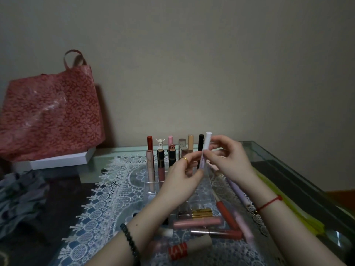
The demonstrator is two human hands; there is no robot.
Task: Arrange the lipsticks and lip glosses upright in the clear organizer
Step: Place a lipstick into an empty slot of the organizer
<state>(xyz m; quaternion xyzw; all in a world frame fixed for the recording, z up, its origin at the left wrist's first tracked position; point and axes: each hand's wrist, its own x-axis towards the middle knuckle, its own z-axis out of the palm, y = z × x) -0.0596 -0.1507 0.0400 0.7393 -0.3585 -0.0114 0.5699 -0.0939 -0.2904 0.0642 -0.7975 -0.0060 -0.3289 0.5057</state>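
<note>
Both hands are on one piece: a lavender lip gloss with a white cap [207,143], held nearly upright, cap up, in the air over the far half of the clear organizer [151,196]. The left hand [182,177] pinches its lower end between thumb and fingers. The right hand [230,160] pinches it higher up, just under the cap. Neither hand is free. The organizer sits mid-way along the lace mat [115,189] on the glass table [288,169]. Its cells toward the table's far edge already hold standing tubes, from a red lipstick [149,144] at the left end to a black tube [201,141] just beside the one in hand. The cells toward the near edge look open, though the left wrist hides part of them. We judge the step to be seating this gloss. To do it well, we would keep the cap up and let the left hand slide off the base so the bottom is bare. The right hand can then lower it straight down into an open cell next to the filled rows. The neighbours stand close, so a tilted entry could knock the black tube. Clear walls are hard to read here, so we would feel for the cell bottom before letting go. A loose pile waits toward the mat's near edge, among it a gold-capped lipstick [201,212], a pink lip gloss [197,222] and a red lip gloss [227,213]. A red floral bag [50,116] leans at the far left corner.
</note>
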